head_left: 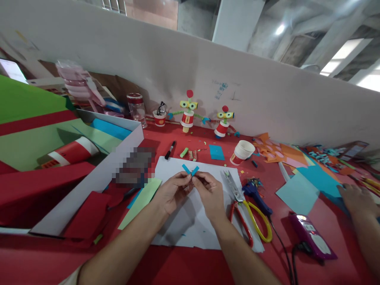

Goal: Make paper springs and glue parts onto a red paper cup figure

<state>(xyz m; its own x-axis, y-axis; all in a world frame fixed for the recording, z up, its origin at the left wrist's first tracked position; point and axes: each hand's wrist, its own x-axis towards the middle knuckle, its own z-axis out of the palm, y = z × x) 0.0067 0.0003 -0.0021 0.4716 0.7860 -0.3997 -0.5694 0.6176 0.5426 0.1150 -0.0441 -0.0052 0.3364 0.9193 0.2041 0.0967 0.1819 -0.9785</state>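
My left hand (173,192) and my right hand (209,194) meet over a white sheet (192,221) on the red table. Both pinch crossed blue paper strips (190,170), whose two ends stick up above my fingertips. Scissors (247,215) with one red and one yellow handle lie just right of my right hand on the sheet's edge. A blue glue gun (257,196) lies beside them.
Two paper-cup figures (187,116) (223,124) stand by the back wall. A paper cup (242,152), a black marker (170,150), blue paper (299,194) and a purple device (310,235) lie around. A box of coloured paper (74,158) fills the left. Another person's hand (356,200) rests far right.
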